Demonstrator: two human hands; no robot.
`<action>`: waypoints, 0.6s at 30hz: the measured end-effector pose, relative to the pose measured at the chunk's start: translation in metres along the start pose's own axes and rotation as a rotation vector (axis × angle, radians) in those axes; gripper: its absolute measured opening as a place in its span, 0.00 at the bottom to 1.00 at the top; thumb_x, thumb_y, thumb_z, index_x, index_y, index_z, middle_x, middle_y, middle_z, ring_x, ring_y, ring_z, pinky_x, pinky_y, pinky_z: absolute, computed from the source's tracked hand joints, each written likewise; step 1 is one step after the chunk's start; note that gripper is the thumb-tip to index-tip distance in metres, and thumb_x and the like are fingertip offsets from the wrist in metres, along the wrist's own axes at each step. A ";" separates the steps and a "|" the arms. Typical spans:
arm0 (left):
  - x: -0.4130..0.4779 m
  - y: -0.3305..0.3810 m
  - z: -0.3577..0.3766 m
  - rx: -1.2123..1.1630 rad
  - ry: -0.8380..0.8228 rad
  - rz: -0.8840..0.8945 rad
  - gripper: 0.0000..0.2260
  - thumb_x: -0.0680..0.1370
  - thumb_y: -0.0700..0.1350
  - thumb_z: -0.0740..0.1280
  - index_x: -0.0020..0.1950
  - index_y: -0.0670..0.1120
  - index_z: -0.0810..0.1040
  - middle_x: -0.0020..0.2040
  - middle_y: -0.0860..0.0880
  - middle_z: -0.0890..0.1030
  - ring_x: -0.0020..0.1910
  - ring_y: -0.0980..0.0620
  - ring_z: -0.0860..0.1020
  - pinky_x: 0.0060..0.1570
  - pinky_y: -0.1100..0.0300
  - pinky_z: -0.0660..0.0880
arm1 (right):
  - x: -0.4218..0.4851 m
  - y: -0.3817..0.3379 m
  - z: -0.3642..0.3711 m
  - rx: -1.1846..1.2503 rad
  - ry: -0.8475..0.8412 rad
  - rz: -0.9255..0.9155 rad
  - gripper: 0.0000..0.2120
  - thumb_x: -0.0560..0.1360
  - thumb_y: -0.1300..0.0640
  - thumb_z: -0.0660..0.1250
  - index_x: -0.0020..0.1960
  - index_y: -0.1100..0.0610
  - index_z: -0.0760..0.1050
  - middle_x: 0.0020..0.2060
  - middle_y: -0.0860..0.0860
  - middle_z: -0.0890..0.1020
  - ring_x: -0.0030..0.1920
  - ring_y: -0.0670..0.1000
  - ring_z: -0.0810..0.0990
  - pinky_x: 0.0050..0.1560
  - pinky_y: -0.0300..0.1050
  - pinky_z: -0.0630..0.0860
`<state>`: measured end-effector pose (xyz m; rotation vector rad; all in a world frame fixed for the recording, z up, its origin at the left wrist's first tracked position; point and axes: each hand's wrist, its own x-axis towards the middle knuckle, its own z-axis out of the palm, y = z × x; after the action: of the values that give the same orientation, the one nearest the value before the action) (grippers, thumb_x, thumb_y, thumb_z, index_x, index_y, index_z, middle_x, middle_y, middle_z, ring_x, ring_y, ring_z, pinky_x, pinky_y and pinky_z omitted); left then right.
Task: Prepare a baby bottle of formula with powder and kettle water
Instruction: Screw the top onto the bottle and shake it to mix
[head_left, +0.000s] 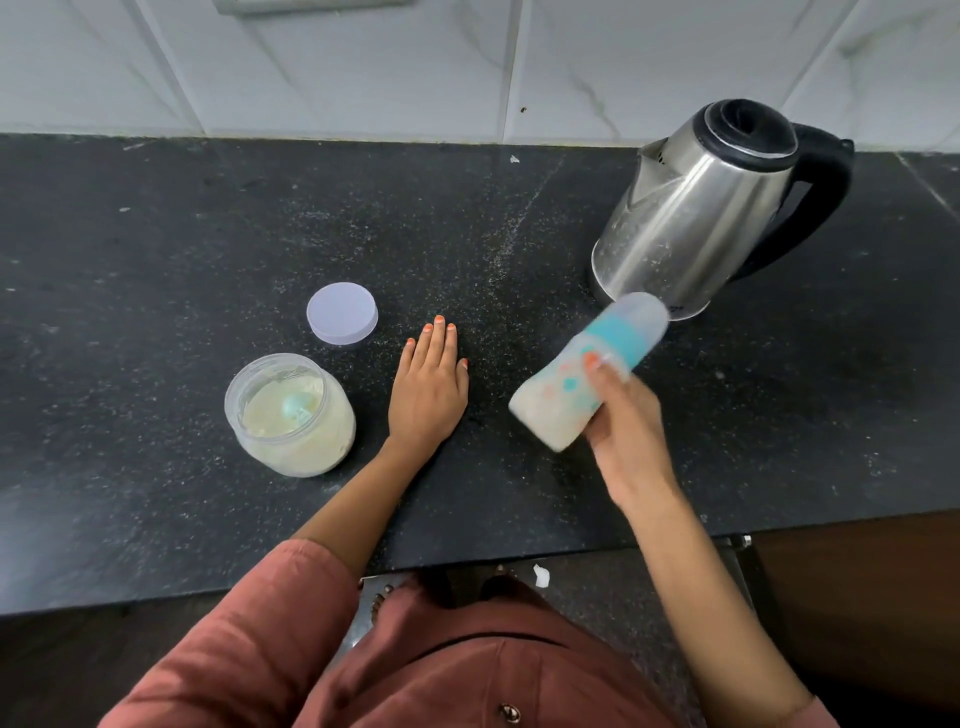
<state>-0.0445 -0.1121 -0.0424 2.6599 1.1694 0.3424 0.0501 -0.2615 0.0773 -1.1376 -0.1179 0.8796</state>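
My right hand (623, 421) grips a baby bottle (587, 374) above the black counter (156, 270). The bottle is tilted, its teal collar and clear cap pointing up and right toward the kettle; it holds milky liquid and looks motion-blurred. My left hand (428, 384) rests flat on the counter with fingers straight. To its left stands an open clear jar of pale formula powder (291, 415) with a teal scoop inside. The jar's lilac lid (342, 313) lies flat behind it. A steel kettle (696, 218) with black lid and handle stands at the back right.
A white tiled wall (467, 62) rises behind the counter. The counter's front edge runs just before my body, with floor and my feet visible below. A brown wooden surface (857, 597) sits lower at the right.
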 end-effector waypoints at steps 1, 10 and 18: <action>0.000 0.000 0.000 0.003 -0.005 0.001 0.22 0.82 0.47 0.50 0.74 0.40 0.56 0.75 0.42 0.57 0.75 0.46 0.55 0.73 0.52 0.48 | 0.006 -0.005 0.001 0.124 0.062 -0.030 0.09 0.70 0.60 0.66 0.50 0.56 0.76 0.41 0.47 0.84 0.41 0.43 0.83 0.41 0.39 0.80; 0.000 0.000 0.000 -0.005 -0.009 -0.007 0.22 0.82 0.47 0.51 0.74 0.40 0.55 0.76 0.43 0.56 0.75 0.47 0.54 0.73 0.53 0.47 | -0.011 0.007 -0.001 -0.276 -0.092 0.018 0.13 0.61 0.56 0.70 0.45 0.54 0.77 0.37 0.46 0.85 0.42 0.45 0.83 0.45 0.41 0.80; 0.000 0.000 0.000 -0.006 -0.011 -0.005 0.22 0.82 0.47 0.50 0.74 0.40 0.54 0.76 0.43 0.55 0.75 0.47 0.53 0.73 0.54 0.46 | -0.011 0.021 0.004 -0.306 -0.075 0.015 0.10 0.65 0.57 0.70 0.46 0.53 0.77 0.40 0.47 0.84 0.44 0.47 0.82 0.47 0.42 0.80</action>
<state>-0.0444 -0.1117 -0.0425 2.6495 1.1703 0.3290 0.0292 -0.2629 0.0661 -1.3916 -0.3141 0.9387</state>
